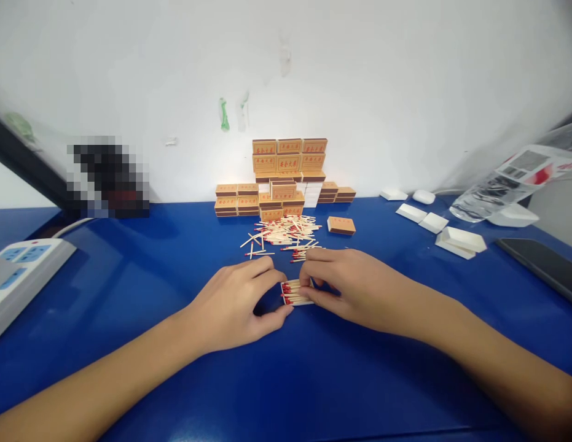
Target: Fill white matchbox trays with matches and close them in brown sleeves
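Observation:
A small white matchbox tray lies on the blue table in front of me, with red-tipped matches lined up inside it. My left hand steadies the tray's left end between thumb and index finger. Over the tray's right part, my right hand has its fingers bent and pinched at the matches, hiding that end. Just beyond the hands is a loose heap of matches, with a few strays around it. A yellow-brown matchbox rests right of the heap.
Matchboxes are stacked against the white wall. On the right are white empty trays, a white earbud case, a plastic bottle and a black phone. A power strip lies at the left.

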A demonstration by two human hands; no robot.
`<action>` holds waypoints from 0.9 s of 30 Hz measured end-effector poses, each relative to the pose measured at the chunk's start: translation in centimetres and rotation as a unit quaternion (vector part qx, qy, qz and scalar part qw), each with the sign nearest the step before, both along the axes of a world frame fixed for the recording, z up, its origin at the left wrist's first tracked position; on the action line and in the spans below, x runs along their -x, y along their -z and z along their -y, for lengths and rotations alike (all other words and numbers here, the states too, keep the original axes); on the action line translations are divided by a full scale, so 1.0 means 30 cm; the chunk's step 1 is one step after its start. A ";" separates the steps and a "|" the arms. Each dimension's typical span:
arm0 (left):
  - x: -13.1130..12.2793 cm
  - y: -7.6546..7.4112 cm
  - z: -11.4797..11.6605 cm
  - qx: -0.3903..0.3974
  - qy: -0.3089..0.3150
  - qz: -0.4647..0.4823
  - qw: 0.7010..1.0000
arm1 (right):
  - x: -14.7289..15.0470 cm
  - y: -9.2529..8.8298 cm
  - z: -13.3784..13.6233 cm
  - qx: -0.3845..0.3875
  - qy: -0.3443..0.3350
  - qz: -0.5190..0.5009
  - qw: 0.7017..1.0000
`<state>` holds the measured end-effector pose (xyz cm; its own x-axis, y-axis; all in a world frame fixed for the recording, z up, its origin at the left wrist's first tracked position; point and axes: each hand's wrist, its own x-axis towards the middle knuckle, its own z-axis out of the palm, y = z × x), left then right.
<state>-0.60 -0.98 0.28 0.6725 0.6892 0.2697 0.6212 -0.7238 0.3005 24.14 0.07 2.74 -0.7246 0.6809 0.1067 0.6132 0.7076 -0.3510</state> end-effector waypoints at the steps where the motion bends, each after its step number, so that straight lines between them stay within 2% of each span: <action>1: 0.000 0.000 0.000 0.000 -0.001 -0.001 1.000 | 0.000 0.000 0.000 0.003 -0.002 0.000 1.000; 18: 0.001 -0.001 0.000 0.000 0.005 0.001 1.000 | -0.007 -0.008 0.001 0.018 -0.002 0.010 1.000; 22: 0.000 0.001 0.001 -0.003 0.005 0.001 1.000 | -0.002 -0.009 0.003 0.009 -0.007 -0.011 1.000; 27: 0.005 0.003 -0.003 0.001 0.007 0.002 1.000 | 0.020 -0.001 0.011 0.038 -0.022 -0.029 0.999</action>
<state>-0.75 -0.90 0.19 0.6807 0.6805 0.2711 0.6106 -0.7316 0.3033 23.56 -0.25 2.78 -0.7473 0.6571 0.0987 0.5595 0.7024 -0.4399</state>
